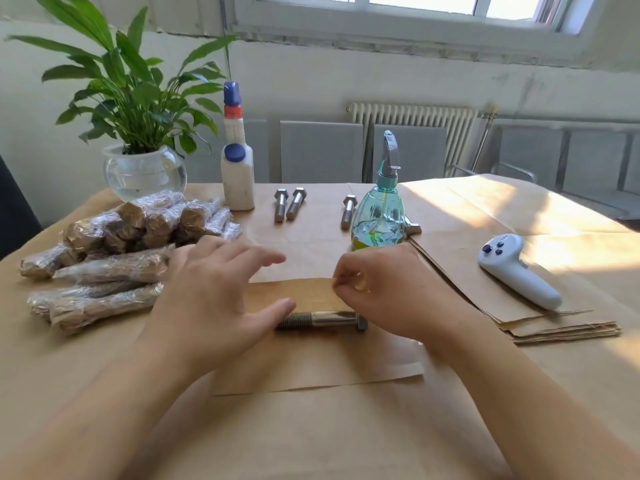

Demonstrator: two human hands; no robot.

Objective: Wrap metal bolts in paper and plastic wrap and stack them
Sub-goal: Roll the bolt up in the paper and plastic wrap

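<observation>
The right hand [377, 289] pinches the folded-over edge of the brown paper sheet [311, 368]. Just below that pinch lies the metal bolt [322, 321], right beside the fold. The left hand [214, 289] is spread wide, thumb near the bolt's threads, maybe touching. The bolt looks heavy, hard and rolly; the paper is thin and may tear, so hold its edge.

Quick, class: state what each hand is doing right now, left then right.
Left hand: open, fingers spread, thumb beside the bolt.
Right hand: pinches the folded edge of the paper sheet.
</observation>
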